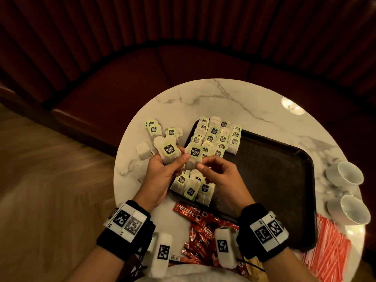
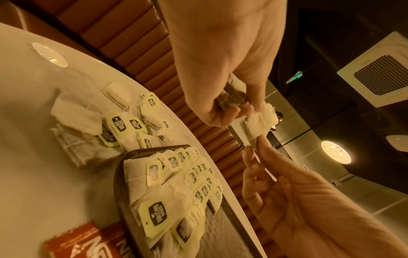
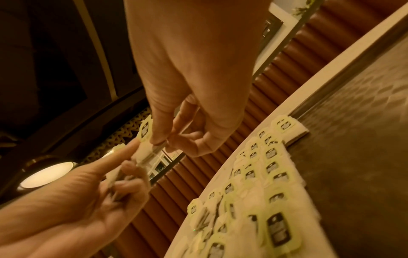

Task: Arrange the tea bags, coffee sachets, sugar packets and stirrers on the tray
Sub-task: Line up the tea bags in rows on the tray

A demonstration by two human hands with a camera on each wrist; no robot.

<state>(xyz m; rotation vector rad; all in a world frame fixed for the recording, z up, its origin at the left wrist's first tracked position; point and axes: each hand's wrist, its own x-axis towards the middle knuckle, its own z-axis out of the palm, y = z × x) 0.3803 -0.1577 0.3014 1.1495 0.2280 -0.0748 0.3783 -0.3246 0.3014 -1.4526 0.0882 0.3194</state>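
Tea-bag step in hand: a small stack of tea bags is gripped in the left hand, 1 tea bag pinched off by the right hand, above the tray near its left edge. Next, judged: that bag is to be laid beside the rows already filling the tray's left side; coffee sachets remain untouched at the table's near edge.

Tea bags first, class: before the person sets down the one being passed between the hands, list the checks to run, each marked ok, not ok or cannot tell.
1. Right hand pinches the passed tea bag: ok.
2. Left hand holds its small stack of tea bags firmly: ok.
3. Passed bag's string free of the stack: cannot tell.
4. Bare floor left on the tray beside the rows of tea bags: ok.
5. All tea bags off the table: not ok, loose tea bags lie left of the tray.
6. Coffee sachets on the tray: not ok, they lie on the table.
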